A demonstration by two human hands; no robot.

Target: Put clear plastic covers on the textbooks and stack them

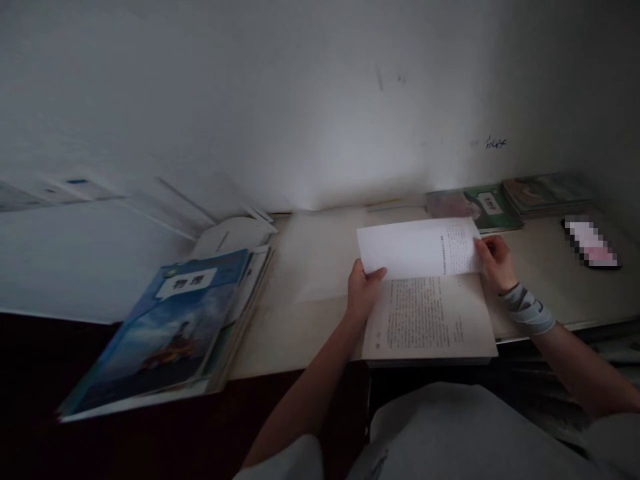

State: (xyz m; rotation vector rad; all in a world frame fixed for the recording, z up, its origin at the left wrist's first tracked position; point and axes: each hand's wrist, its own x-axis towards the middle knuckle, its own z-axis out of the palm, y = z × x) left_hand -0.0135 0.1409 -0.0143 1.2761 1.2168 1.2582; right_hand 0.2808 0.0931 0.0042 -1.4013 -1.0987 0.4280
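An open book point(425, 320) printed with columns of small characters lies at the desk's front edge, its lower part jutting slightly over. The upper leaf point(405, 247) is brighter, lifted and mostly blank, with text toward its right side. My left hand point(363, 290) grips the left side near the fold, thumb laid over the paper. At the right edge of the lifted leaf, my right hand point(495, 261) has fingers curled and pinches the paper. A grey wrap point(529, 310) circles my right wrist. The fingers beneath the pages are hidden.
A stack of books topped by a blue textbook point(185, 327) overhangs the front edge at left. Behind the open book lies a green textbook point(480, 205), beside another book pile point(547, 193). A phone point(593, 243) rests at right on the pale desk point(295, 333), below a white wall point(320, 100).
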